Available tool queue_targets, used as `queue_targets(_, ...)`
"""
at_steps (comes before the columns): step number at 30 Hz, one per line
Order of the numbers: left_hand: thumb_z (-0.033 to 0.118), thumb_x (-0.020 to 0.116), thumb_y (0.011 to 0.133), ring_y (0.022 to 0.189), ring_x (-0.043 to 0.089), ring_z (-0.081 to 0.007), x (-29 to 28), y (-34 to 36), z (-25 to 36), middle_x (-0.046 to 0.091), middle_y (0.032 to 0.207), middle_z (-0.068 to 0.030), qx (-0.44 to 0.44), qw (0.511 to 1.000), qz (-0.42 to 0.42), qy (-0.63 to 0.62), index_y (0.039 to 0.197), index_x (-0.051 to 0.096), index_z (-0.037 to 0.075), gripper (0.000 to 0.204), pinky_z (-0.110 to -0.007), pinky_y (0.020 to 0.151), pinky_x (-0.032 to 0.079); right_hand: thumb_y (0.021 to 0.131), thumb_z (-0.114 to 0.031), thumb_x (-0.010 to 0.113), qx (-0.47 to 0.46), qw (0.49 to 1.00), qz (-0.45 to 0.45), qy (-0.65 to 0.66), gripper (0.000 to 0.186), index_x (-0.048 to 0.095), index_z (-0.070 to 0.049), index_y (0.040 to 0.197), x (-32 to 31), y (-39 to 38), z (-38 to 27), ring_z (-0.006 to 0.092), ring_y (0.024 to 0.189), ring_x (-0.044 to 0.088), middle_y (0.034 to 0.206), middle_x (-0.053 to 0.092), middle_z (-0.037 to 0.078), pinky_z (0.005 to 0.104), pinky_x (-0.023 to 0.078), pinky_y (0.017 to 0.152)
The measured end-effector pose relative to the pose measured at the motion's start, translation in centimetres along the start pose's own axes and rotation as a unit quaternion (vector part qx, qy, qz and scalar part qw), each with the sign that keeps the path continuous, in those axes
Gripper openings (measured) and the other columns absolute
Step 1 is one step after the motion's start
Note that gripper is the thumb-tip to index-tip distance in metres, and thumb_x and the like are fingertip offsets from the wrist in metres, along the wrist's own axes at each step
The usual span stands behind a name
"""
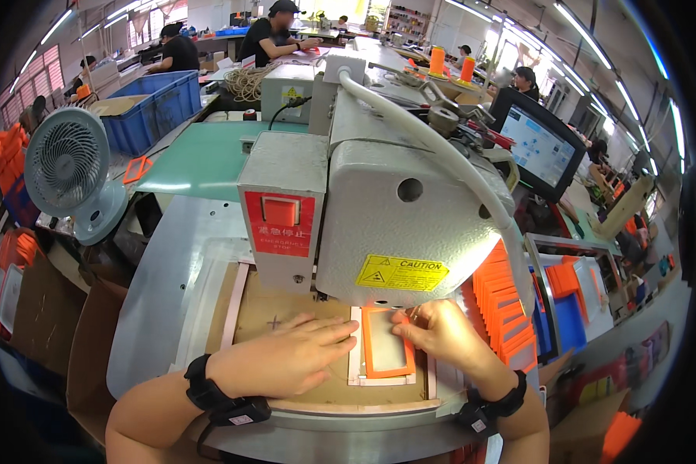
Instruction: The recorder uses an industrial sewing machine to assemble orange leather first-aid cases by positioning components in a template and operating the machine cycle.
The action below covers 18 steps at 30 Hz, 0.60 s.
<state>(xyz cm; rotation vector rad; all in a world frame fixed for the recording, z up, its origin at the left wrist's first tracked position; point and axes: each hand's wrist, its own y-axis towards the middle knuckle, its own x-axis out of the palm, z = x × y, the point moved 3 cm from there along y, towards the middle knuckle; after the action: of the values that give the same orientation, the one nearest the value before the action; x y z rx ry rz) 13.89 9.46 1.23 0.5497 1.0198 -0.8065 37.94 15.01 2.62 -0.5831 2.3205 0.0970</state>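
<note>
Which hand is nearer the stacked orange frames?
Right. The right hand is at the orange-edged panel, just left of the stacked orange frames; the left hand is farther left, on the panel's other side.

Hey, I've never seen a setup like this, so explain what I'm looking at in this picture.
There's no robot: these are a person's bare hands, seen through a wide fisheye camera worn on the head, so straight edges look bent. The large grey machine head stands over a tan board. On that board lies an orange frame around a pale panel. The left hand lies flat beside it, fingers spread. The right hand touches the frame's upper right; whether it grips it, I can't tell. Further right stand many more orange pieces.
</note>
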Motion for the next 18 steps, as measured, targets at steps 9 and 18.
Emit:
queue_targets(9, 0.013, 0.066, 0.086, 0.141, 0.041, -0.0320, -1.0, 0.5, 0.7, 0.044, 0.148, -0.0218, 0.000, 1.000, 0.021, 0.020, 0.137, 0.049, -0.006, 0.057, -0.045, 0.114, 0.034, 0.091, -0.013, 0.069, 0.124, 0.989, -0.010, 0.084, 0.017, 0.072, 0.002, 0.097, 0.5, 0.1, -0.5, 0.0106, 0.052, 0.061, 0.062, 0.065, 0.009, 0.0291, 0.050, 0.053)
queue_targets(18, 0.010, 0.067, 0.083, 0.139, 0.043, -0.0320, -1.2, 0.7, 1.1, 0.045, 0.147, -0.0211, -0.010, 0.999, 0.020, 0.045, 0.137, 0.051, -0.003, 0.058, -0.045, 0.114, 0.034, 0.094, -0.011, 0.066, 0.084, 0.990, -0.009, 0.113, 0.018, 0.070, 0.006, 0.096, 1.1, -0.1, -0.5, 0.0126, 0.049, 0.063, 0.061, 0.066, 0.010, 0.0294, 0.051, 0.050)
